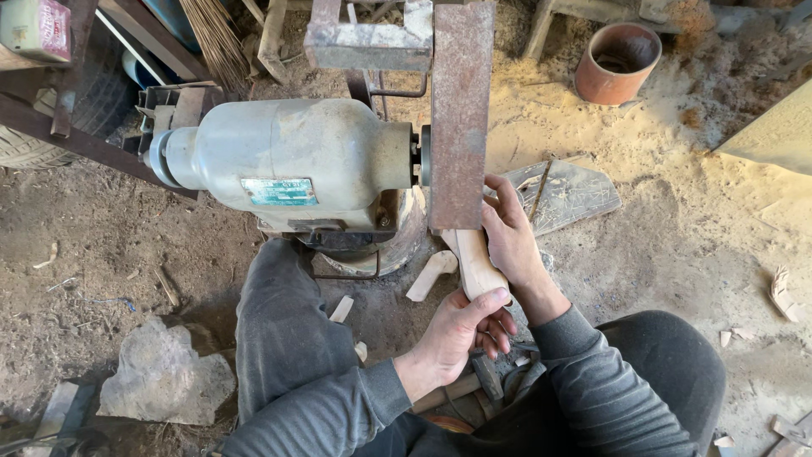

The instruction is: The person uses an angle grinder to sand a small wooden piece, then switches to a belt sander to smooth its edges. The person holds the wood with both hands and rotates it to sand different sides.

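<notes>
Sawdust lies thick over the dirt floor (pixel 677 220) around the grey motor (pixel 288 165). Beside it, the wooden blank (pixel 475 262) presses against the rusty sanding belt (pixel 459 118): shaping looks underway. Left hand (pixel 461 334) clamps its near end, right hand (pixel 507 233) wraps the far side. It's pale, smooth, curved. Next, I'd guess, steady pressure and a slight turn.

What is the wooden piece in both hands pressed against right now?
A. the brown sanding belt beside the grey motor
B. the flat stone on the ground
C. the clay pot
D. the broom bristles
A: the wooden piece, gripped by the left hand and right hand, meets the lower end of the sanding belt.
</notes>
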